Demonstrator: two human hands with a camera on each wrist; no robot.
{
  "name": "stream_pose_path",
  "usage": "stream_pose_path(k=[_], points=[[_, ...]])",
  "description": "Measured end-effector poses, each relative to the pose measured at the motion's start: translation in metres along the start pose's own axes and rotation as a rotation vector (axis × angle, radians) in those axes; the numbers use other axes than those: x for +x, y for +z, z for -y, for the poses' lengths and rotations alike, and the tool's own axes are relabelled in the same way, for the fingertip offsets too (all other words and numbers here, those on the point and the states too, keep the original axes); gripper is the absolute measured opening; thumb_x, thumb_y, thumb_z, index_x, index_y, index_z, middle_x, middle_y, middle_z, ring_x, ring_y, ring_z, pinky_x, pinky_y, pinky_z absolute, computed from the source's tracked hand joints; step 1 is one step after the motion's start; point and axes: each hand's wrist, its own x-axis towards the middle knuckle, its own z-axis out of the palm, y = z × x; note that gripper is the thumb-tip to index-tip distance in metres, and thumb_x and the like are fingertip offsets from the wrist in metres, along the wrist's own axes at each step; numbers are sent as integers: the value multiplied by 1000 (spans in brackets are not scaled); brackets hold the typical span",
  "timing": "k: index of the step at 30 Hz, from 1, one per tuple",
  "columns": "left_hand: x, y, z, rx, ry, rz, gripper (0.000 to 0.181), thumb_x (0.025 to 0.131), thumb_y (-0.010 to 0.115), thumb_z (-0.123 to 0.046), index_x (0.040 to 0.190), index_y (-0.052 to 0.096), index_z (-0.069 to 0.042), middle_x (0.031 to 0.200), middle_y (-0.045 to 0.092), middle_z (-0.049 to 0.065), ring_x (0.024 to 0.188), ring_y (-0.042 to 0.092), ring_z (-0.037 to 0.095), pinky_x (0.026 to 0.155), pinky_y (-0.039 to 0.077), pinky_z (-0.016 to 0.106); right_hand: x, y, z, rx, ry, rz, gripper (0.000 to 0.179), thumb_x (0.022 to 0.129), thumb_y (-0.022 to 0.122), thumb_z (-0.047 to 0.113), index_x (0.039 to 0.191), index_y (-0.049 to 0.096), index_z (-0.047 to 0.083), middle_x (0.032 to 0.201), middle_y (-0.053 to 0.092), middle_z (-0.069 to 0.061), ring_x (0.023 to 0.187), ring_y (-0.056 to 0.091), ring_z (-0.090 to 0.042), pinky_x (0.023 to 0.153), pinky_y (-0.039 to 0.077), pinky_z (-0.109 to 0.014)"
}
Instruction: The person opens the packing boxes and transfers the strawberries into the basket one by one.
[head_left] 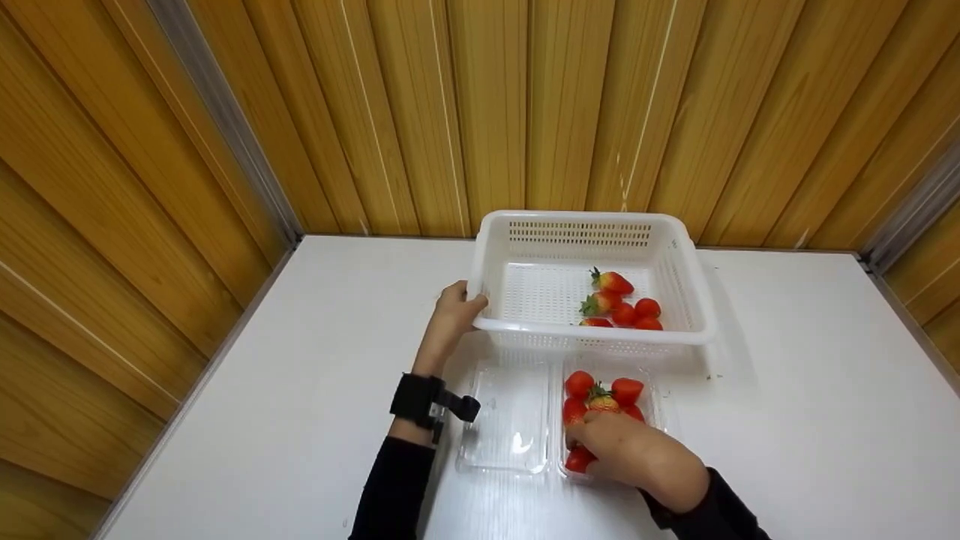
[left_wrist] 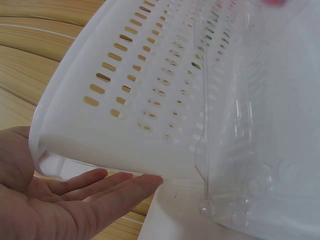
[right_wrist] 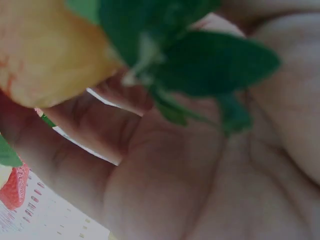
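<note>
My left hand (head_left: pixel 450 311) grips the left rim of a white slotted plastic basket (head_left: pixel 694 281); in the left wrist view its fingers (left_wrist: pixel 125 197) reach along under the basket's side. Several red strawberries (head_left: pixel 613 283) lie toward the basket's front right. In front of it, a clear plastic box (head_left: pixel 652 382) contains several strawberries (head_left: pixel 627 390). Over this box, my right hand (head_left: pixel 637 454) reaches down among the fruit. The right wrist view shows a strawberry (right_wrist: pixel 50 55), pale near its green leaves, held in the curled fingers.
Left of the filled box lies a clear, shallow plastic half (head_left: pixel 510 420), probably its lid. All stand on a white table (head_left: pixel 337 337). Wood-patterned panels (head_left: pixel 525 112) rise behind the basket and along the left side.
</note>
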Motion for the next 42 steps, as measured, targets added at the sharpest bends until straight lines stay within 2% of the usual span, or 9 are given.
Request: stream_pose_path(k=[8,13,21,28,34,42], points=[[-2,0,-2,-15,3,-9,45,97,56,-14,135,52,11,124,63,26,114,64,42,84,60,41,-2,1,0,38,17,-36,31,79,84,7,89,55,14,73,53,1,75,52,-21,74,52,-34],[-1,0,-1,-19,10,-4,45,97,56,-13,134,52,11,124,63,26,114,63,42,85,60,40,0,1,0,11,-23,-35,26,80,83,6,93,62,12,79,57,2,77,52,-19,78,53,-33],[-1,0,1,-17,16,-7,45,96,57,-12,134,52,11,124,63,26,113,64,39,83,60,38,-1,1,1,-5,-42,-47,19,83,82,9,94,67,10,81,53,2,77,51,-18,77,53,-33],[-1,0,0,-21,10,-1,48,95,56,-12,137,50,10,129,61,25,116,63,39,86,59,39,-1,3,0,45,-79,-55,18,83,82,8,86,66,15,72,53,4,70,48,-15,65,45,-29],[-1,0,0,-10,19,-12,47,94,56,-12,135,52,11,127,62,26,114,64,38,87,59,40,-2,4,-1,29,-112,-84,16,82,82,8,85,67,15,67,50,5,66,46,-14,61,42,-26],[-1,1,0,4,6,-21,46,96,57,-14,135,52,10,128,62,25,114,64,36,87,59,39,-2,2,2,-19,-74,-65,22,80,84,9,93,66,10,80,60,2,74,51,-17,72,51,-30]])
